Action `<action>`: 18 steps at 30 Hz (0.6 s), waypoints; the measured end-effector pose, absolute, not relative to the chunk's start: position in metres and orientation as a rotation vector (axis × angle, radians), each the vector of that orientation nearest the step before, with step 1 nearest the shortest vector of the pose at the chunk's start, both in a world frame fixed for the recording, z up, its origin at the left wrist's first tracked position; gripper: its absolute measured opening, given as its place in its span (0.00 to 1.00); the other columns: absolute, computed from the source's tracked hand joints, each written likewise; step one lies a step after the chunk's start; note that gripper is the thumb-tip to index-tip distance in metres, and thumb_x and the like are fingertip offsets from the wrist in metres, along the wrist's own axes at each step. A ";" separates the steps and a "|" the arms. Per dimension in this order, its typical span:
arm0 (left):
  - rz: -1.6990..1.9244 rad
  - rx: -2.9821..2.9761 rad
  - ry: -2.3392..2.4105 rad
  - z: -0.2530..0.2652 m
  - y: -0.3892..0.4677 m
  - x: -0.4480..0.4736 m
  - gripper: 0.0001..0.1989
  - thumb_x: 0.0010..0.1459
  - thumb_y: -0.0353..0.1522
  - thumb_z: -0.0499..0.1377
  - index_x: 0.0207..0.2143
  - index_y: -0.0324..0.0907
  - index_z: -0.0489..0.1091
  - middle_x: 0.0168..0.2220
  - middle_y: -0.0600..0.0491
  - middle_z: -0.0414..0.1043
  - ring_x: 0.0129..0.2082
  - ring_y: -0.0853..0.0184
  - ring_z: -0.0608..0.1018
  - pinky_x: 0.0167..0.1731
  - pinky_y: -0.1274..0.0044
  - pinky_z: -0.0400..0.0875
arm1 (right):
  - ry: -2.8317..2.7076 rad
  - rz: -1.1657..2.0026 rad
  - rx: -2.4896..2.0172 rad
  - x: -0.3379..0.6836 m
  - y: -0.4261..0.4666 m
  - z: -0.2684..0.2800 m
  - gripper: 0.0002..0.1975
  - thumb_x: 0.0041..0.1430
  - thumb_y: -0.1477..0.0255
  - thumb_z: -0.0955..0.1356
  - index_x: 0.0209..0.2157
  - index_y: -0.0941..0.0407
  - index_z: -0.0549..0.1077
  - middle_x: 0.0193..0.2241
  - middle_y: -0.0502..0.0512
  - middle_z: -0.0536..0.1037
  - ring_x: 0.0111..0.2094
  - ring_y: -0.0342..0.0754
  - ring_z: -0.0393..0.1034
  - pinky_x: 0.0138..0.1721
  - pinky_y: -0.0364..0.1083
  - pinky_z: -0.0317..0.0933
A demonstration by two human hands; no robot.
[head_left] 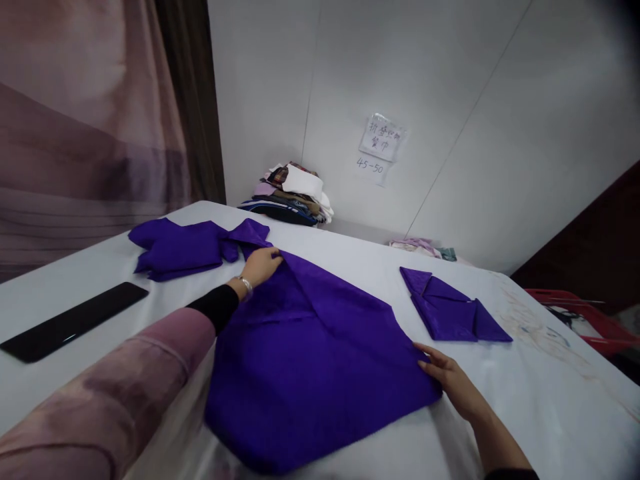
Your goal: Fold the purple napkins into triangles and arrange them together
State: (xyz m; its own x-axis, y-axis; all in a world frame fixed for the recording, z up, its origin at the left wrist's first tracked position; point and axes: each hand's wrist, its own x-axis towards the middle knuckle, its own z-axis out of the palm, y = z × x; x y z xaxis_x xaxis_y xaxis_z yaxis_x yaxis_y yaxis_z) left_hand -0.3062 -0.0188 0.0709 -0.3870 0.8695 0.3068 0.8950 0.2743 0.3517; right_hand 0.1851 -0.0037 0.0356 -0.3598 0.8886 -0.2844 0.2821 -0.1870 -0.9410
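Cloth [315, 373] on table [555, 400] — folded napkin [450, 310] right, clothes [295, 197] behind.

Purple cloth [320, 373], spread broad, creased, across the white surface [555, 420].
Plain deep purple with a faint sheen, it has a many-sided outline. Measured from its middle, a nearly straight edge slants from 11 o'clock to a blunt corner at 2; another corner sits between 3 and 4, and rounded ones at about 7 and 8. A crease runs inward from 11 o'clock, meeting a fainter one from 10. Whether the purple piece beyond 11 joins it is unclear.
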 end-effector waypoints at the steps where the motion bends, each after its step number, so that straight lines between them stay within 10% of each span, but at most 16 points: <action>1: -0.754 -1.692 -2.482 0.077 -0.013 -0.313 0.16 0.56 0.35 0.48 0.40 0.41 0.72 0.38 0.50 0.76 0.37 0.63 0.76 0.37 0.76 0.67 | -1.572 1.595 -1.362 0.186 -0.003 0.033 0.26 0.42 0.63 0.73 0.46 0.53 0.73 0.38 0.54 0.78 0.39 0.53 0.72 0.41 0.50 0.64; 8: -0.681 -1.724 -2.443 0.081 0.003 -0.328 0.27 0.53 0.38 0.54 0.55 0.39 0.61 0.53 0.43 0.66 0.51 0.55 0.68 0.48 0.68 0.62 | -1.780 1.506 -1.399 0.181 0.004 0.014 0.24 0.45 0.62 0.70 0.45 0.54 0.73 0.38 0.55 0.78 0.39 0.55 0.72 0.43 0.53 0.64; 18: -0.433 -1.834 -2.424 0.037 -0.042 -0.316 0.27 0.52 0.38 0.55 0.55 0.40 0.61 0.57 0.45 0.61 0.56 0.55 0.63 0.53 0.68 0.58 | -2.521 0.372 -1.048 0.134 0.013 0.014 0.24 0.54 0.72 0.63 0.54 0.54 0.65 0.54 0.59 0.65 0.55 0.53 0.59 0.56 0.54 0.53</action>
